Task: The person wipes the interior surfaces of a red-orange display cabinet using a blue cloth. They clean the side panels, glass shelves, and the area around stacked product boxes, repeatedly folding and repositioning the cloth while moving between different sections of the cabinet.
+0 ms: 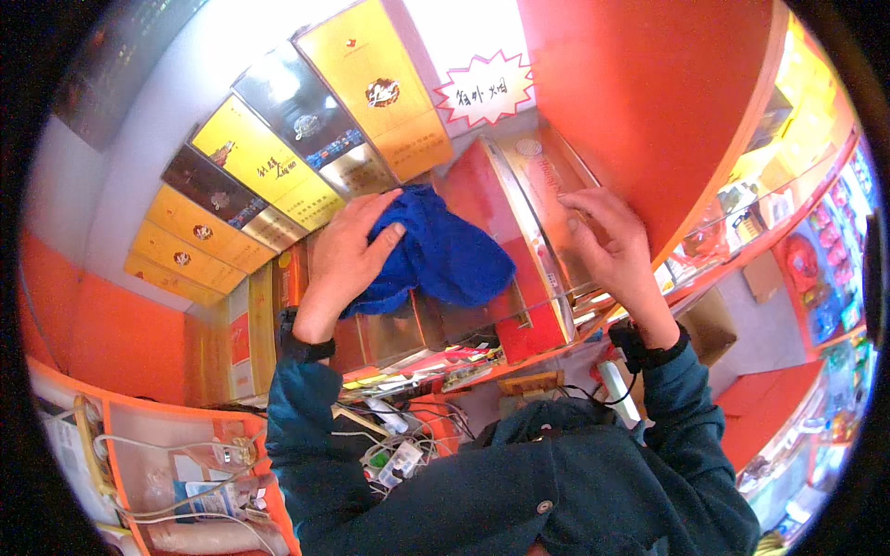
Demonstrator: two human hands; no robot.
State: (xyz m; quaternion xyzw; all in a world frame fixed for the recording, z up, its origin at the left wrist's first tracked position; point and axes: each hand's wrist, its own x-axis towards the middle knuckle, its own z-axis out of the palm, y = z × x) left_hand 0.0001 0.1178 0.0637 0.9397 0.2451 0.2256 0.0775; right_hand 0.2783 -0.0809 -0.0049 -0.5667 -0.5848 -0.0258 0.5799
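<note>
A blue cloth [452, 250] lies bunched under my left hand [354, 257], whose thumb and fingers press on its left part. The cloth rests on a shelf that holds flat cartons. To its right, my right hand [612, 240] has its thumb and index finger apart at the edge of a reddish carton [539, 181] with printing. Whether it touches that carton, I cannot tell. Behind the cloth, several tall cartons stand upright in a row, among them a yellow one [375, 90], a black one [299, 115] and a bright yellow one [268, 163].
An orange panel [640, 104] rises at the right. A starburst paper sign [484, 89] with handwriting stands behind the shelf. Tangled cables [410, 452] lie below its front edge. At the lower left is an orange-edged compartment [188, 417] with cables and packages. Shelves of goods [827, 271] stand far right.
</note>
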